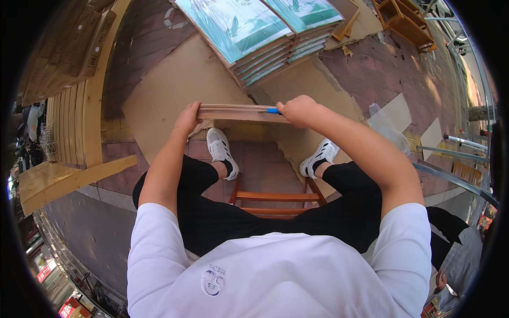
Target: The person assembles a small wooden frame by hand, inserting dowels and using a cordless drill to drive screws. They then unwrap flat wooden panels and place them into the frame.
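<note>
Between my feet and the stacked packages, a flat brown cardboard box (233,114) is held with its narrow, layered edge facing up. My left hand (187,118) is closed round its left end, with the thumb on top. At the right end, my right hand (301,111) is closed on a small blue tool (272,111). That tool points left along the box's top edge; its kind cannot be made out, as the fingers cover most of it. Whether the right fingers also grip the box is hidden.
Large cardboard sheets (180,85) cover the brick paving. Ahead stands a stack of green-and-white wrapped flat packages (244,32). Wooden planks and a bench-like frame (93,116) are on the left. A reddish wooden stool (275,196) is under me. Clear plastic (389,127) and metal rails (456,180) lie right.
</note>
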The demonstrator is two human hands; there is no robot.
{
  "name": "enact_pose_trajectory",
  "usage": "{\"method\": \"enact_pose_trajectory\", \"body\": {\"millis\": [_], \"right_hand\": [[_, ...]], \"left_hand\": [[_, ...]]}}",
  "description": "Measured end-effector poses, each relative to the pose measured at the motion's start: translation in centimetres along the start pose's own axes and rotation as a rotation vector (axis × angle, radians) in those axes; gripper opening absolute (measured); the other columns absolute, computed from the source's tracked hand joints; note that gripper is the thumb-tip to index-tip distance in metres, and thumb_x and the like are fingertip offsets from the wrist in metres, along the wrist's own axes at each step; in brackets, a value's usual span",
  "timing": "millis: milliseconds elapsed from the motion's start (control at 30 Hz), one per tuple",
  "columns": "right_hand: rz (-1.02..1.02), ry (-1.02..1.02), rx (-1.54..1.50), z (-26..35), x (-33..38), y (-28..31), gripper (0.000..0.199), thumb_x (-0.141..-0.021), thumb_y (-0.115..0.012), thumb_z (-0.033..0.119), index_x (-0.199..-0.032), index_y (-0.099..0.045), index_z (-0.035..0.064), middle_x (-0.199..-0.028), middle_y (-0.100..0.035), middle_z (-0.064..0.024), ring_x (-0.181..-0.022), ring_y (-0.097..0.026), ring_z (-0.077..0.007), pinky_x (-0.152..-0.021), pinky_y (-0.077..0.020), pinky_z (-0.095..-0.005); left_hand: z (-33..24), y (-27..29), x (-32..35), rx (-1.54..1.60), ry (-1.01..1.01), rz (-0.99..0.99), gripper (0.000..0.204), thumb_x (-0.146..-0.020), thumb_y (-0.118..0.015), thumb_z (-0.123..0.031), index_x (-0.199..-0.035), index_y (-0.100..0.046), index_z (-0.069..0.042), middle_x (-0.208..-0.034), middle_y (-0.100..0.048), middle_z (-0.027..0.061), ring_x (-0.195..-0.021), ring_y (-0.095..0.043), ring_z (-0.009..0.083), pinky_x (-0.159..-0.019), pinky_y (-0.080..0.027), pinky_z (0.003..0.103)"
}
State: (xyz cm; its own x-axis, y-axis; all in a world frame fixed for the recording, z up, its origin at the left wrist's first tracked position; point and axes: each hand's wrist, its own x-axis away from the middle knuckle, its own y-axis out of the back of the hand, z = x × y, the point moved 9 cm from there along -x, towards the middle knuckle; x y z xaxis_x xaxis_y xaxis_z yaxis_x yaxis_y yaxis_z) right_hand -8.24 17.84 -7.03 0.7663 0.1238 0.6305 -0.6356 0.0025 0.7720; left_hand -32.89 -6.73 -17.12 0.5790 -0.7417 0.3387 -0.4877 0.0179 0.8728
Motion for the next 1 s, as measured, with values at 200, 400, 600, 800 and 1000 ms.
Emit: {"method": "enact_pose_trajectory", "body": {"millis": [200, 400, 600, 800, 1000], "right_hand": [[0.038, -0.081, -0.036, -4.6, 5.3, -3.1, 0.025, -0.093, -0.061, 0.014, -0.116, -0.059, 0.0052, -0.091, -0.076, -0.0121, -0.084, -0.075, -0.0329, -0.068, -0.0582, -0.0443], [0.043, -0.158, -0.061, -9.8, 10.7, -8.2, 0.023, -0.094, -0.058, 0.012, -0.116, -0.055, 0.0060, -0.085, -0.074, -0.0133, -0.079, -0.073, -0.0355, -0.063, -0.0555, -0.0481], [0.045, -0.157, -0.064, -13.5, 14.5, -10.6, 0.023, -0.096, -0.056, 0.014, -0.119, -0.053, 0.0079, -0.081, -0.072, -0.0129, -0.075, -0.072, -0.0365, -0.061, -0.0530, -0.0496], [0.000, -0.152, -0.131, -16.7, 16.6, -13.3, 0.026, -0.100, -0.056, 0.021, -0.123, -0.051, 0.0101, -0.082, -0.072, -0.0122, -0.076, -0.071, -0.0367, -0.062, -0.0528, -0.0504], [0.172, -0.217, 0.036, -20.1, 18.0, -20.0, 0.021, -0.099, -0.057, 0.020, -0.118, -0.058, 0.0111, -0.087, -0.075, -0.0114, -0.082, -0.074, -0.0338, -0.067, -0.0551, -0.0496]], "left_hand": [[0.1, 0.0, 0.0, -0.001, -0.032, -0.016, 0.073, -0.073, -0.085, -0.001, -0.137, -0.051, -0.008, -0.130, -0.063, 0.0194, -0.121, -0.059, 0.0424, -0.100, -0.052, 0.048], [-1.0, 0.5, -0.5, -0.037, -0.019, -0.005, 0.071, -0.072, -0.085, 0.001, -0.135, -0.053, -0.009, -0.128, -0.064, 0.0188, -0.119, -0.061, 0.0415, -0.097, -0.053, 0.048], [-1.4, 0.5, -0.6, -0.035, -0.006, -0.007, 0.071, -0.071, -0.085, 0.002, -0.134, -0.055, -0.009, -0.128, -0.064, 0.0172, -0.117, -0.062, 0.0408, -0.096, -0.053, 0.048], [-2.7, 0.4, -1.1, -0.066, -0.044, -0.016, 0.070, -0.070, -0.085, 0.001, -0.133, -0.056, -0.009, -0.128, -0.065, 0.0166, -0.116, -0.062, 0.0409, -0.095, -0.054, 0.048], [-2.9, 0.5, -1.1, -0.097, -0.010, 0.001, 0.071, -0.070, -0.085, 0.001, -0.134, -0.055, -0.010, -0.128, -0.064, 0.0177, -0.112, -0.064, 0.0428, -0.093, -0.054, 0.048]]}}
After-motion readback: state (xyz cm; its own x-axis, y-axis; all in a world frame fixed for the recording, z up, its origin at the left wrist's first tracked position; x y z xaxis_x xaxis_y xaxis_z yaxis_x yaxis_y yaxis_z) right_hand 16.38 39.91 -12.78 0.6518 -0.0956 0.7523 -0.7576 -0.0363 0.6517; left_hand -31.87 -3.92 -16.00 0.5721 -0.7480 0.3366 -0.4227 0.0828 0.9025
